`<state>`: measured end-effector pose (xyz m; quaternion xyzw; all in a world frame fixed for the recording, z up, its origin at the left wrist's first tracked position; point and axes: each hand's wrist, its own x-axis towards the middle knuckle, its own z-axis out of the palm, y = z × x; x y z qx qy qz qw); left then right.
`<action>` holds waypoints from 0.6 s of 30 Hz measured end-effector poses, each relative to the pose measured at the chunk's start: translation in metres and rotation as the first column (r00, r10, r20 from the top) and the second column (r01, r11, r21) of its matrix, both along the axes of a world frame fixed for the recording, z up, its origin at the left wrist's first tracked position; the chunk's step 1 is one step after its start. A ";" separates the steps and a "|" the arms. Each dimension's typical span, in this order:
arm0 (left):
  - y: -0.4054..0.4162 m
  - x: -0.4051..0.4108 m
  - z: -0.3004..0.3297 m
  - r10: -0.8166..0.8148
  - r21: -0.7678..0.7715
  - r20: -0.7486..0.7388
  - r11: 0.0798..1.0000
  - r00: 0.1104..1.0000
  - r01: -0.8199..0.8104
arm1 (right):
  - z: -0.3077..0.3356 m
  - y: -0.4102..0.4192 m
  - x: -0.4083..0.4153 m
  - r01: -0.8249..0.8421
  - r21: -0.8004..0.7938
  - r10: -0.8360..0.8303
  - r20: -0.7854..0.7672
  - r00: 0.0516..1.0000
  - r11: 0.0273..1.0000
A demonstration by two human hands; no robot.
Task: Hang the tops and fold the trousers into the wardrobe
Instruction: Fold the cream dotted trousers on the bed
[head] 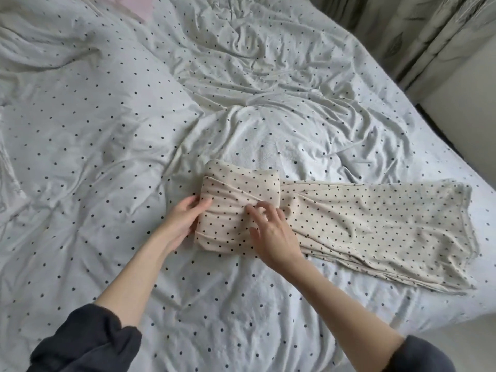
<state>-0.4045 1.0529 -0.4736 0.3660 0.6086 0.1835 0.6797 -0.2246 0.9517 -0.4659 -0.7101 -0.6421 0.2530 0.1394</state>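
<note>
Sleeves: dark sleeves (88, 342) are seen pushed up at the bottom edge, both cut off by the frame.
Left hand: the left hand (185, 217) is laid against the left end of the folded bundle, fingers fairly straight and touching the cloth; the fingertips are partly hidden behind the fold.
Right hand: the right hand (271, 232) is set on top of the bundle, fingers curled and pinching a ridge of cloth.
Trousers: the cream dotted trousers (362, 226) are laid on the bed near its front edge, one end folded into a thick bundle, the legs stretched flat to the right.
Bed: the bed (241, 103) is covered by a rumpled white dotted sheet.
Far right: a curtain (418, 25) is partly seen, cut off by the frame.
</note>
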 end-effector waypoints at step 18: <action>-0.034 0.096 0.102 -0.279 0.106 -0.089 0.952 0.956 0.288 | 0.025 -0.009 0.057 0.179 -0.605 -0.630 -0.760 0.160 0.776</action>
